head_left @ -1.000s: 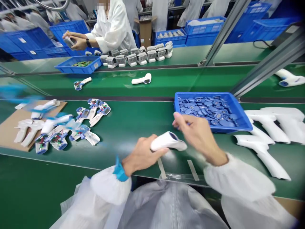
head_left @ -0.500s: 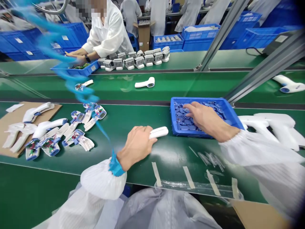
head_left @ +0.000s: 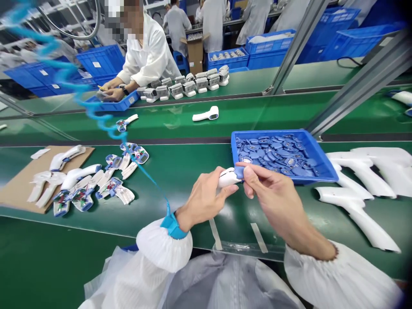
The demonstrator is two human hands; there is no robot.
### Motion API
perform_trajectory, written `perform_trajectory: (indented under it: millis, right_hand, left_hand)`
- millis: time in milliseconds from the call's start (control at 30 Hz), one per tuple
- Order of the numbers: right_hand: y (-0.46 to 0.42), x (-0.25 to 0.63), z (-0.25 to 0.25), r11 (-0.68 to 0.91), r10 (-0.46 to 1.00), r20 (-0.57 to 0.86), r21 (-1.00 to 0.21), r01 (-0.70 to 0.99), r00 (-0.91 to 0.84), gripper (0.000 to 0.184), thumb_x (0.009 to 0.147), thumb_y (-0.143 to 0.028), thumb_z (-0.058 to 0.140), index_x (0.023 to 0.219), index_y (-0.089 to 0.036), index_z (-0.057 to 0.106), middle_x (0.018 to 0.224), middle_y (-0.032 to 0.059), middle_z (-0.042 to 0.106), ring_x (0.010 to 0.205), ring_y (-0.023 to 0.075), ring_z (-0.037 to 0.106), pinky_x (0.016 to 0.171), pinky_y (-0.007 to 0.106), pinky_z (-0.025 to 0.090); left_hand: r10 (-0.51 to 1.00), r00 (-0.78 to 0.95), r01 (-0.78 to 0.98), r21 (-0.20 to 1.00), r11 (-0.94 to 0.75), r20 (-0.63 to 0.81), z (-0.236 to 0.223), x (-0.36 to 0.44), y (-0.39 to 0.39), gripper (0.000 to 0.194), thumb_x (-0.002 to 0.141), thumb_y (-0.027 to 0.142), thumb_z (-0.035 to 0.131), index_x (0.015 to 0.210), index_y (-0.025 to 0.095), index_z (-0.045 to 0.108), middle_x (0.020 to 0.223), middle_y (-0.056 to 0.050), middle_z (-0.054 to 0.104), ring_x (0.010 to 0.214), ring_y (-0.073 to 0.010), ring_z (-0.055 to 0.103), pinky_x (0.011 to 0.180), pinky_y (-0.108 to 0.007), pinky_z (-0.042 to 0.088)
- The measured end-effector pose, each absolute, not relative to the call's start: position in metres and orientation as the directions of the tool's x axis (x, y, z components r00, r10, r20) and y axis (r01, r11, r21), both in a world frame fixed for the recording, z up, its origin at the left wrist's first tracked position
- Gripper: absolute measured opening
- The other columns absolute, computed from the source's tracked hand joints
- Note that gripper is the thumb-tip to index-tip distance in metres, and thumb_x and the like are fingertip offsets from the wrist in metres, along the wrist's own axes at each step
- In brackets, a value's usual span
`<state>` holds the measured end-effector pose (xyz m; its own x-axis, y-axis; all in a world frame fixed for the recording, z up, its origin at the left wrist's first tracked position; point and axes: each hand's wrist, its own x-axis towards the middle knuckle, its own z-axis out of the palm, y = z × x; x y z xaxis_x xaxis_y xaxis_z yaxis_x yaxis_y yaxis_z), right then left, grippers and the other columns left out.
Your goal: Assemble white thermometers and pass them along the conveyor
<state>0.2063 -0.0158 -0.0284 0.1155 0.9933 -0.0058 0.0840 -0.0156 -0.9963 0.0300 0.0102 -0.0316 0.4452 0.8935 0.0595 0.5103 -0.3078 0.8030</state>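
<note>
My left hand (head_left: 206, 195) is closed around a white infrared thermometer housing (head_left: 228, 177), its end pointing right. A blue plastic cover (head_left: 239, 172) is pinched in my right hand (head_left: 273, 197) and touches the end of the housing. Most of the housing is hidden by my left fingers. Just behind my hands, a blue bin (head_left: 331, 176) holds many similar blue plastic pieces (head_left: 273, 152). A blue strap (head_left: 174, 226) with a coiled cord circles my left wrist.
Opened thermometers with circuit boards (head_left: 111, 187) lie at left beside a cardboard sheet (head_left: 13, 171). White housing shells (head_left: 354, 206) lie at right. A thermometer (head_left: 206, 114) rests on the green belt (head_left: 167, 122). Across it, a co-worker (head_left: 151, 56) handles things over a blue tray (head_left: 128, 101).
My right hand has left the bin with a blue cover and come to the housing. My left hand has moved right and turned the housing's end toward it.
</note>
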Motion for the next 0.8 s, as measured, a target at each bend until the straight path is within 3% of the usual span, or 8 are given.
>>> perform_trajectory:
  millis: [100, 200, 300, 433, 500, 567, 667, 800]
  right_hand:
    - [-0.018, 0.209, -0.031, 0.208, 0.956, 0.27, -0.9, 0.384, 0.115, 0.04, 0.098, -0.056, 0.063, 0.112, -0.023, 0.082, 0.067, 0.0, 0.055, 0.06, 0.0146, 0.05, 0.055, 0.03, 0.042]
    - [-0.018, 0.208, -0.03, 0.372, 0.892, 0.453, -0.74, 0.561, 0.006, 0.031, 0.101, -0.044, 0.059, 0.114, -0.025, 0.081, 0.09, 0.0053, 0.069, 0.074, 0.0167, 0.062, 0.066, 0.031, 0.051]
    - [-0.018, 0.204, -0.033, 0.415, 0.893, 0.438, -0.714, 0.563, -0.102, 0.03, 0.104, -0.037, 0.054, 0.119, -0.024, 0.075, 0.113, 0.007, 0.075, 0.095, 0.019, 0.07, 0.081, 0.031, 0.056]
    - [-0.023, 0.202, -0.05, 0.3, 0.936, 0.351, -0.748, 0.593, -0.031, 0.028, 0.104, -0.035, 0.049, 0.111, -0.021, 0.072, 0.1, 0.0068, 0.077, 0.084, 0.0199, 0.071, 0.078, 0.033, 0.057]
    - [-0.028, 0.205, -0.059, 0.216, 0.958, 0.286, -0.786, 0.579, 0.03, 0.029, 0.104, -0.039, 0.049, 0.113, -0.021, 0.07, 0.097, 0.0063, 0.076, 0.078, 0.0197, 0.071, 0.074, 0.034, 0.056]
    - [-0.034, 0.208, -0.062, 0.147, 0.979, 0.199, -0.828, 0.542, 0.039, 0.029, 0.104, -0.043, 0.05, 0.115, -0.023, 0.067, 0.094, 0.0043, 0.075, 0.074, 0.0187, 0.07, 0.071, 0.033, 0.055]
    - [-0.043, 0.203, -0.063, 0.142, 0.989, 0.104, -0.841, 0.522, -0.101, 0.028, 0.102, -0.047, 0.055, 0.114, -0.026, 0.067, 0.092, 0.002, 0.074, 0.069, 0.0166, 0.066, 0.063, 0.029, 0.052]
    - [-0.05, 0.183, -0.067, 0.239, 0.968, 0.238, -0.769, 0.593, -0.082, 0.028, 0.1, -0.046, 0.054, 0.104, -0.023, 0.07, 0.092, 0.0059, 0.072, 0.065, 0.0168, 0.062, 0.058, 0.03, 0.048]
  left_hand:
    - [0.884, 0.463, 0.528, 0.78, -0.337, 0.068, -0.028, 0.025, 0.008, 0.02, 0.103, 0.04, 0.057, 0.102, 0.02, 0.058, 0.095, -0.004, 0.071, 0.084, -0.021, 0.065, 0.074, -0.031, 0.043]
    - [0.859, 0.508, 0.546, 0.749, -0.375, 0.06, -0.027, 0.023, 0.007, 0.024, 0.107, 0.043, 0.049, 0.11, 0.021, 0.058, 0.095, -0.004, 0.073, 0.083, -0.0214, 0.065, 0.076, -0.033, 0.042]
    - [0.843, 0.535, 0.615, 0.657, -0.435, 0.057, -0.032, 0.025, 0.009, 0.029, 0.109, 0.044, 0.043, 0.11, 0.021, 0.06, 0.093, -0.004, 0.073, 0.081, -0.0222, 0.064, 0.078, -0.036, 0.042]
    - [0.826, 0.553, 0.688, 0.498, -0.528, 0.111, -0.043, 0.024, 0.009, 0.029, 0.105, 0.044, 0.051, 0.098, 0.019, 0.062, 0.083, -0.006, 0.071, 0.077, -0.0231, 0.063, 0.085, -0.041, 0.042]
    - [0.826, 0.542, 0.667, 0.518, -0.536, 0.156, -0.05, 0.021, 0.004, 0.027, 0.104, 0.045, 0.055, 0.102, 0.02, 0.064, 0.091, -0.005, 0.073, 0.087, -0.0232, 0.065, 0.092, -0.042, 0.042]
    - [0.906, 0.361, 0.674, 0.61, -0.418, 0.222, -0.06, 0.02, -0.001, 0.025, 0.103, 0.045, 0.056, 0.101, 0.021, 0.065, 0.096, -0.004, 0.073, 0.092, -0.0213, 0.065, 0.091, -0.038, 0.043]
    - [0.965, -0.037, 0.695, 0.701, -0.161, 0.259, -0.078, 0.026, -0.003, 0.04, 0.103, 0.047, 0.053, 0.072, 0.021, 0.054, 0.071, -0.001, 0.063, 0.071, -0.0167, 0.056, 0.072, -0.032, 0.041]
    - [0.952, -0.08, 0.739, 0.659, -0.143, 0.296, -0.089, 0.032, 0.009, 0.054, 0.1, 0.045, 0.051, 0.054, 0.021, 0.036, 0.053, 0.001, 0.046, 0.056, -0.0136, 0.042, 0.062, -0.031, 0.033]
